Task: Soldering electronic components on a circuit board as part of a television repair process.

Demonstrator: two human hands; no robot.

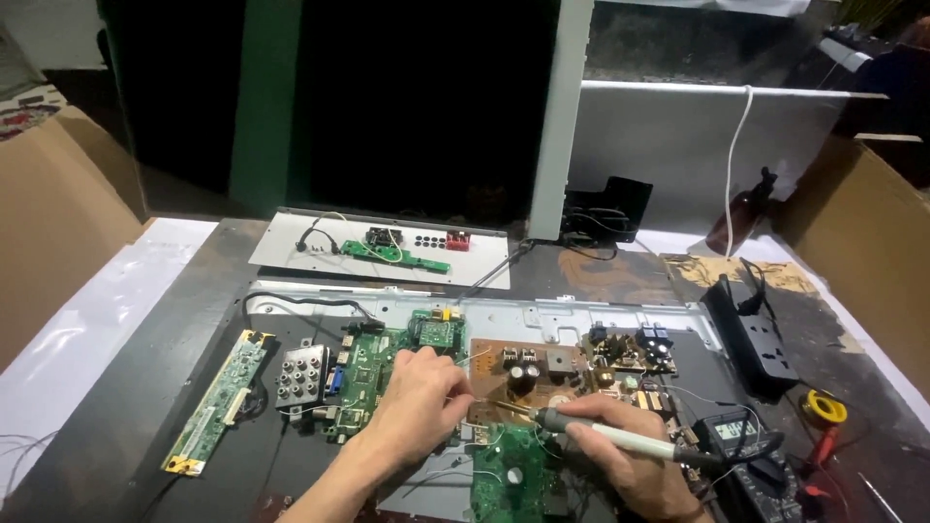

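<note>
My right hand (635, 463) grips a soldering iron (605, 438) with a grey-green handle; its metal tip points left at the lower edge of a brown circuit board (542, 373). My left hand (417, 397) rests over a green main board (373, 373), fingers pinched near the iron's tip on what looks like a thin wire, hard to make out. A second green board (509, 475) lies just below the tip. All the boards sit on a grey metal chassis (542, 315) on the dark workbench.
A long narrow green board (218, 399) lies at left. A white panel (291, 242) with a small green board lies behind. At right are a black power strip (751, 334), a multimeter (746, 450), a yellow solder spool (824, 408). Cardboard stands on both sides.
</note>
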